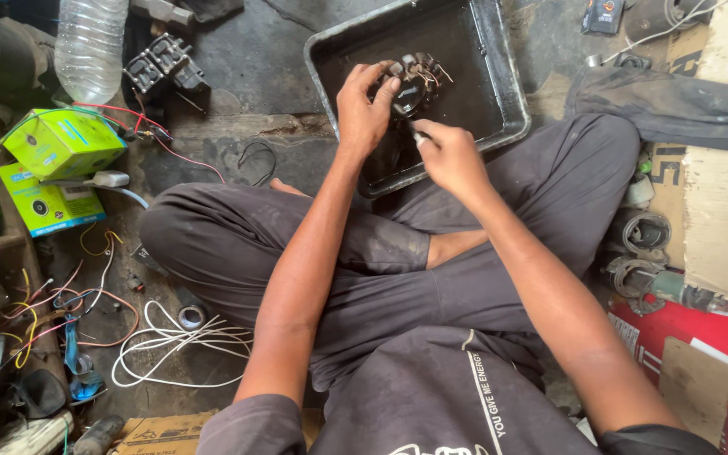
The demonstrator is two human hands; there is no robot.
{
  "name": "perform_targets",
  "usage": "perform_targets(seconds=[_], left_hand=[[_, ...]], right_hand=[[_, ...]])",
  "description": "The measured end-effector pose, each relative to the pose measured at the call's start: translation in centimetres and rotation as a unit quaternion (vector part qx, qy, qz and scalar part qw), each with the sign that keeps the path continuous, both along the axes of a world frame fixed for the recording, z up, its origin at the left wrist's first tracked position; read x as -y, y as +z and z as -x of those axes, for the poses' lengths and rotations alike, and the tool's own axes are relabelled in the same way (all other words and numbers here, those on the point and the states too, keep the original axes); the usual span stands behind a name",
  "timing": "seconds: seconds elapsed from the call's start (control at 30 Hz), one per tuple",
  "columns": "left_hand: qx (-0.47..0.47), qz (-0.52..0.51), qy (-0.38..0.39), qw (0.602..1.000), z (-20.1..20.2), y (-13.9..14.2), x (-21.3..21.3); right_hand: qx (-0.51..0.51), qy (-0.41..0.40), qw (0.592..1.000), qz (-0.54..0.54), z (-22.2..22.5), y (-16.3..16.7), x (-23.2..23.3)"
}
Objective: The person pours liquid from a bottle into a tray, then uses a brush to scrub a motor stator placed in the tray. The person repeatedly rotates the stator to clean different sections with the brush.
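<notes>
Grime and shadow blur the small motor part (415, 82), a dark round piece bristling with copper windings, held over the black metal tray (499, 76) on the floor. Fingers of the left hand (365, 105) curl around its near side, hiding much of it. Right hand (450, 156) pinches a thin pale tool (419, 136), its tip lost against the part. Loose white wires (170, 341) coil beside crossed, dusty grey trousers (364, 253).
</notes>
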State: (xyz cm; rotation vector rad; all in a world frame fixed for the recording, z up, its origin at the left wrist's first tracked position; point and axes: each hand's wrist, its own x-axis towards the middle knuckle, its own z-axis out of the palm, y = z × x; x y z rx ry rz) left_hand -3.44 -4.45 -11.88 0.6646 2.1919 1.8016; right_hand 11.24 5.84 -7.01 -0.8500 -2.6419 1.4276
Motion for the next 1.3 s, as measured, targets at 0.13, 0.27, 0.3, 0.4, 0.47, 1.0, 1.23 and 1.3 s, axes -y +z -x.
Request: perform_targets(seconds=[0.13, 0.27, 0.3, 0.4, 0.47, 1.0, 1.23, 1.3], left_hand=[[0.01, 0.001, 0.001, 1.0, -0.1, -0.4, -0.2], [0.033, -0.015, 0.006, 0.999, -0.3, -0.7, -0.1], [0.031, -0.022, 0.007, 0.999, -0.2, -0.8, -0.1], [0.018, 0.0, 0.005, 1.0, 0.0, -0.9, 0.0], [0.024, -0.014, 0.007, 1.0, 0.2, -0.9, 0.0], [0.023, -0.017, 0.01, 1.0, 0.0, -0.6, -0.5], [0.006, 0.022, 0.02, 1.0, -0.2, 0.6, -0.7], [-0.001, 0.029, 0.001, 1.0, 0.3, 0.3, -0.5]], right_hand=[[-0.1, 0.035, 0.994, -0.013, 0.8, 0.7, 0.0], [-0.042, -0.242, 0.659, 0.711, 2.1, 1.2, -1.6], [-0.079, -0.231, 0.605, 0.758, 2.3, 1.2, -1.5], [-0.09, -0.211, 0.677, 0.699, 2.2, 1.0, 0.0], [-0.046, -0.19, 0.808, 0.556, 1.8, 1.0, 0.4], [0.007, 0.048, 0.97, -0.24, 0.8, 1.0, -0.1], [-0.001, -0.167, 0.917, 0.361, 1.4, 0.4, -0.4], [0.005, -0.081, 0.961, 0.265, 0.6, 0.4, -1.7]])
